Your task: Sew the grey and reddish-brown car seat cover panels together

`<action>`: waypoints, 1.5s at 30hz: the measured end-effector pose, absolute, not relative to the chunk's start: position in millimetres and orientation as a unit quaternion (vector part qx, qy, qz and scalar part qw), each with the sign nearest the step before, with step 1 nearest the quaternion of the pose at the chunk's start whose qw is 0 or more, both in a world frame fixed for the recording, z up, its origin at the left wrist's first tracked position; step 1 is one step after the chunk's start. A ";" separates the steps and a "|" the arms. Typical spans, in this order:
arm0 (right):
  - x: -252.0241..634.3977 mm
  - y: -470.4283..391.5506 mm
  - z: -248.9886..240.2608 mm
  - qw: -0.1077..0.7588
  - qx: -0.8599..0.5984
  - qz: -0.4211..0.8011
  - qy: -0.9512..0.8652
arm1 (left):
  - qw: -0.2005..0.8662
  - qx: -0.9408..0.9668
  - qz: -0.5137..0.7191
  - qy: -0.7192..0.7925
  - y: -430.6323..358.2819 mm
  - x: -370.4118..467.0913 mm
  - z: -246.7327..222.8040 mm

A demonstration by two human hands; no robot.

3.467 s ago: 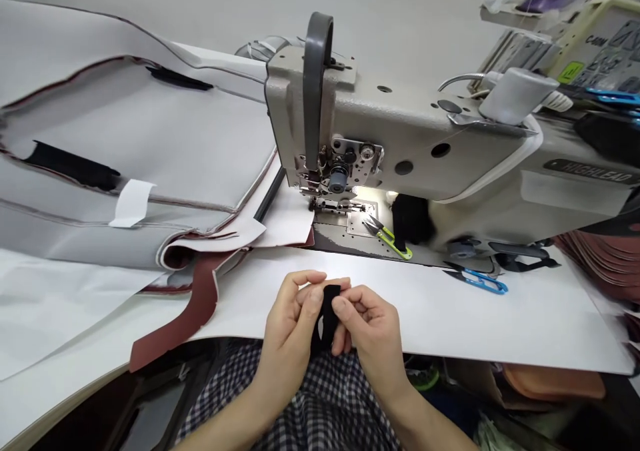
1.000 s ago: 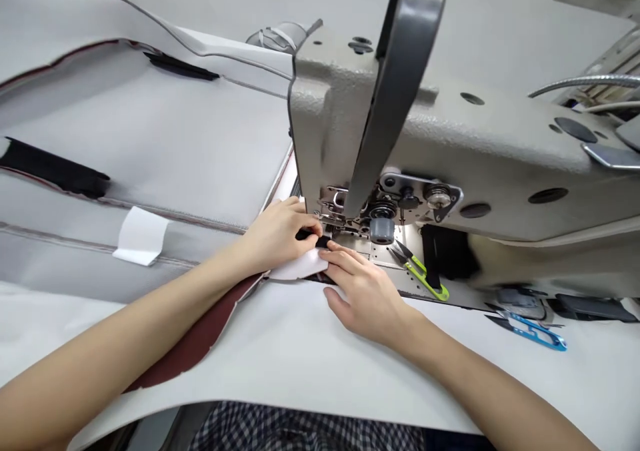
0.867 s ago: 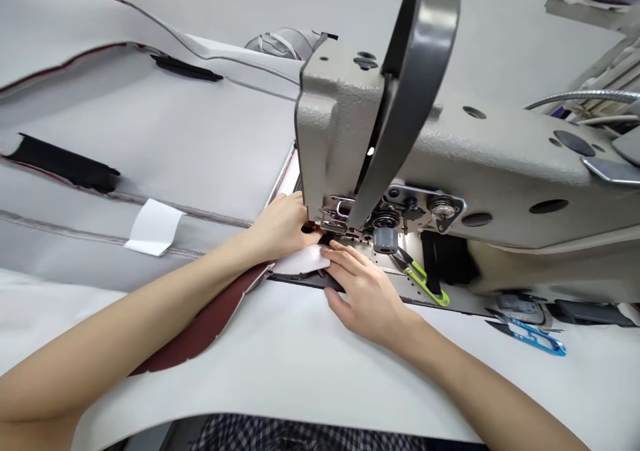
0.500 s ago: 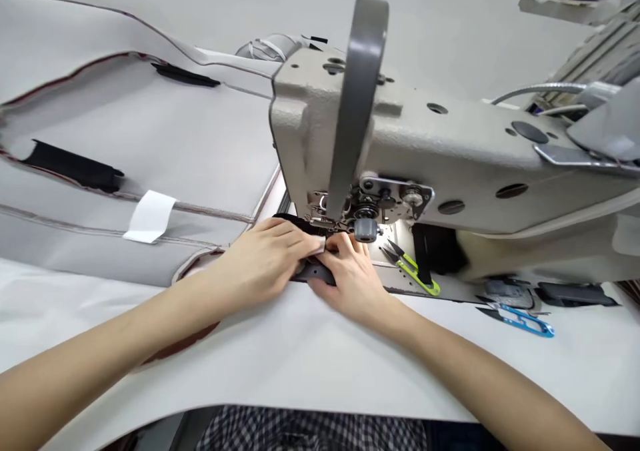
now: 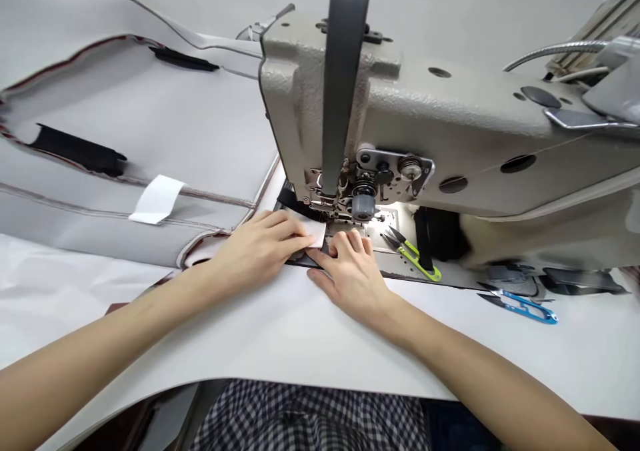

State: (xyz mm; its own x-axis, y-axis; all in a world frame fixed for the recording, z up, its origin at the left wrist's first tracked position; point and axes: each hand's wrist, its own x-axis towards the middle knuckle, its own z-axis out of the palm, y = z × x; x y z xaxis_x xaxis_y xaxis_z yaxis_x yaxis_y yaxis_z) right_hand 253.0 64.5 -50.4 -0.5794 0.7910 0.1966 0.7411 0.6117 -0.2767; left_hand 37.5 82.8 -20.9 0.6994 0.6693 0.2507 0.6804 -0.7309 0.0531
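My left hand [image 5: 260, 245] presses flat on a small white piece [image 5: 314, 229] beside the needle area of the sewing machine [image 5: 450, 104], fingers extended to the right. My right hand [image 5: 350, 264] rests just right of it, its index fingertip at the lower edge of the white piece, the other fingers curled and nothing visible in them. A black strip [image 5: 295, 202] lies behind the white piece, by the presser foot. Large grey fabric [image 5: 200, 137] with dark red seams, black tabs and a white label [image 5: 157, 199] spreads to the left.
Yellow-green snips [image 5: 417, 261] lie on the machine bed right of my right hand. Blue snips [image 5: 525, 306] are farther right on the white table [image 5: 320, 344], near dark objects. The machine's arm overhangs the bed.
The view has shifted, with the machine higher in frame. My hands have drawn slightly apart, and more of the white piece and the metal plate shows between them.
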 end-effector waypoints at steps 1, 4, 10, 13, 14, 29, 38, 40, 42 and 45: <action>252.6 64.8 -50.3 0.150 -0.433 0.084 -0.885 | 0.021 -0.928 -0.122 -0.353 83.5 36.4 -22.8; 253.2 65.4 -50.2 0.157 -0.428 0.083 -0.886 | 0.021 -0.935 -0.130 -0.329 85.8 32.5 -27.8; 257.1 67.8 -49.6 0.179 -0.413 0.092 -0.888 | -0.029 -0.929 -0.158 -0.333 93.1 29.5 -34.8; 257.2 69.5 -48.6 0.171 -0.418 0.098 -0.887 | -0.026 -0.931 -0.148 -0.332 101.0 30.7 -36.1; 257.0 69.9 -48.4 0.168 -0.422 0.100 -0.885 | -0.021 -0.932 -0.149 -0.331 104.1 31.1 -36.6; 254.9 71.5 -50.1 0.176 -0.430 0.094 -0.880 | 0.096 -0.929 -0.168 -0.315 134.6 38.7 -37.6; 252.6 68.9 -53.9 0.203 -0.422 0.068 -0.881 | 0.089 -0.930 -0.207 -0.289 137.4 37.0 -40.0; 252.6 68.1 -54.8 0.214 -0.418 0.062 -0.881 | 0.086 -0.932 -0.212 -0.280 136.1 36.9 -44.7; 252.9 67.3 -55.4 0.220 -0.413 0.059 -0.882 | 0.075 -0.932 -0.211 -0.286 131.7 38.7 -47.4; 253.2 66.7 -56.4 0.226 -0.405 0.055 -0.884 | 0.039 -0.933 -0.176 -0.311 127.7 40.2 -32.2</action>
State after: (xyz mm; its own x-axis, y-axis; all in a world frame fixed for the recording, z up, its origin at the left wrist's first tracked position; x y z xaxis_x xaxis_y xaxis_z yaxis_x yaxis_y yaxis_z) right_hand 253.2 66.7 -56.4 -0.5700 0.7411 0.3546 0.6914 0.6659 -0.2802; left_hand 40.2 127.7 -32.2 0.7447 0.5662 0.3535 0.5936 -0.8039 0.0371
